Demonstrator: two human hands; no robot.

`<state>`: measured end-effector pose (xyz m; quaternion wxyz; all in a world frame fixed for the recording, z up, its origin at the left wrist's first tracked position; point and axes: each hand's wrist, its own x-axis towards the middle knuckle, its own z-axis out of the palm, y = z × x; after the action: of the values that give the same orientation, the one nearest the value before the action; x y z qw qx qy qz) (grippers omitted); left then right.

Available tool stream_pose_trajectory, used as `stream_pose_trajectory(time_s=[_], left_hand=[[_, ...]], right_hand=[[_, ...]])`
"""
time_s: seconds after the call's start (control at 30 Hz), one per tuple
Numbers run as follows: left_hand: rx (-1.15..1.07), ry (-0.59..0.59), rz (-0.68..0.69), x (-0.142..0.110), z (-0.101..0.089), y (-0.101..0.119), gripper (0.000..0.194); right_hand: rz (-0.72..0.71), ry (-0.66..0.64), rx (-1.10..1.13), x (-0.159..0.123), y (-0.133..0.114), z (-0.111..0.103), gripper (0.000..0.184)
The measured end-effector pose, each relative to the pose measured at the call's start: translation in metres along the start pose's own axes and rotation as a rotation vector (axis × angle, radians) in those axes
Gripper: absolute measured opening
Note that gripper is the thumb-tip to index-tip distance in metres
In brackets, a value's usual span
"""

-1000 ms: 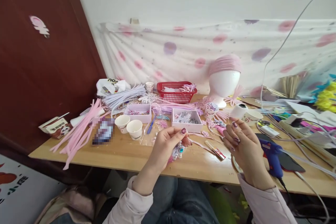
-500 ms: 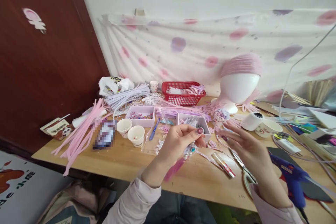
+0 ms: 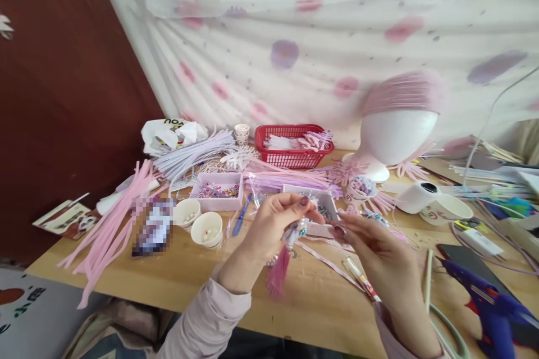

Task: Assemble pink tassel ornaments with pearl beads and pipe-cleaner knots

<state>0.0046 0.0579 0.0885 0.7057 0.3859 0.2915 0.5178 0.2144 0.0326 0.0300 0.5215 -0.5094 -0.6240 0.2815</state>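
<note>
My left hand (image 3: pixel 272 224) is raised over the wooden table (image 3: pixel 193 286), its fingers pinched on a beaded ornament (image 3: pixel 295 231) with a pink tassel (image 3: pixel 278 276) hanging below. My right hand (image 3: pixel 374 249) reaches in from the right, thumb and forefinger closing at the ornament's upper end, nearly touching the left fingertips. Whether the right fingers grip it is unclear. Just behind the hands sits a white box of beads (image 3: pixel 324 213).
Two paper cups (image 3: pixel 206 229), a box of pink beads (image 3: pixel 218 190), pink pipe cleaners (image 3: pixel 113 224), a red basket (image 3: pixel 290 146), a white foam head with pink cap (image 3: pixel 398 129), a tape roll (image 3: pixel 416 196) and a blue glue gun (image 3: pixel 490 305) crowd the table.
The view has swung down and left. My right hand moved left, closing in on the ornament held by my left hand, which rose slightly; the tassel now hangs free.
</note>
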Motion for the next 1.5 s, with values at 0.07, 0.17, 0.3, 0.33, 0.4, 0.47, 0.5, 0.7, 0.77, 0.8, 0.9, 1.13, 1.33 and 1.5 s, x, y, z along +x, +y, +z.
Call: stream_pose_trajectory(time_s=[0.07, 0.17, 0.3, 0.33, 0.4, 0.47, 0.5, 0.7, 0.77, 0.8, 0.9, 1.13, 1.33, 1.5], left_hand=[[-0.014, -0.007, -0.007, 0.005, -0.002, 0.001, 0.043], [-0.031, -0.004, -0.027, 0.012, -0.002, 0.000, 0.040], [-0.097, 0.020, -0.122, 0.018, 0.007, -0.004, 0.036], [-0.116, 0.028, -0.150, 0.019, 0.010, -0.006, 0.037], [-0.146, 0.052, -0.183, 0.021, 0.019, -0.011, 0.038], [-0.206, 0.096, -0.203, 0.022, 0.029, -0.016, 0.037], [-0.250, 0.123, -0.212, 0.022, 0.034, -0.019, 0.035], [-0.403, 0.297, -0.244, 0.019, 0.064, -0.026, 0.015], [-0.410, 0.359, -0.248, 0.017, 0.071, -0.027, 0.021], [-0.409, 0.376, -0.240, 0.017, 0.073, -0.027, 0.022], [-0.385, 0.367, -0.183, 0.014, 0.077, -0.031, 0.017], [-0.322, 0.302, -0.063, 0.003, 0.079, -0.045, 0.030], [-0.225, 0.332, 0.080, 0.000, 0.069, -0.054, 0.031], [-0.127, 0.356, 0.179, -0.010, 0.073, -0.049, 0.033]], right_hand=[[0.079, 0.050, 0.103, -0.008, 0.003, 0.001, 0.025], [0.191, 0.159, 0.239, -0.020, 0.008, 0.004, 0.034], [0.185, 0.236, 0.231, -0.022, 0.004, 0.005, 0.041], [0.133, 0.231, 0.218, -0.020, 0.000, 0.005, 0.045], [0.009, 0.179, 0.205, -0.016, -0.011, 0.004, 0.049], [-0.043, 0.085, 0.244, -0.013, -0.020, 0.004, 0.036], [-0.022, 0.027, 0.283, -0.013, -0.023, 0.006, 0.026], [0.189, -0.088, 0.363, -0.019, -0.022, 0.011, 0.022], [0.203, -0.123, 0.399, -0.021, -0.019, 0.007, 0.023], [0.202, -0.148, 0.429, -0.022, -0.018, 0.004, 0.023], [0.188, -0.200, 0.500, -0.026, -0.018, -0.004, 0.025], [0.252, -0.237, 0.663, -0.038, -0.023, -0.020, 0.042], [0.348, -0.417, 0.879, -0.041, -0.018, -0.027, 0.058], [0.426, -0.421, 0.858, -0.043, -0.020, -0.024, 0.061]])
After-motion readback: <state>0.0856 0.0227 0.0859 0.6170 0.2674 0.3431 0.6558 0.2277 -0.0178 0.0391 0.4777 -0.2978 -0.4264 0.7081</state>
